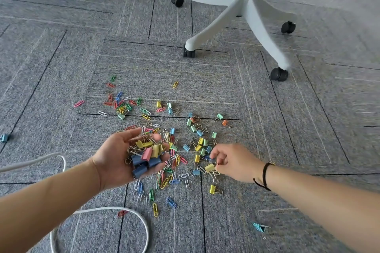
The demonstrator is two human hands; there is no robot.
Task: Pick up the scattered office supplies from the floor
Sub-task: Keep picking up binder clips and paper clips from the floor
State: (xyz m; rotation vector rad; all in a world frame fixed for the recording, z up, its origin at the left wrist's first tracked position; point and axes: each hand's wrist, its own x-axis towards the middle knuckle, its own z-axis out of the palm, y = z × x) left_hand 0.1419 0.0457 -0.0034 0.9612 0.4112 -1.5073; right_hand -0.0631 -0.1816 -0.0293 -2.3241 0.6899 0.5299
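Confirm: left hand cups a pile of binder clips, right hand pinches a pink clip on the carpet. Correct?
Not quite. The head view shows the right hand pinching a yellow clip, not a pink one. The rest holds: the left hand cups a pile of binder clips, and the yellow clip lies on the carpet.

Left hand (pixel 131 156): palm up, fingers (pixel 157 136) cupped round clips (pixel 147 153)
Right hand (pixel 232 162): palm down, reaching low — fingers (pixel 216 151) pinching yellow clip (pixel 209 167)
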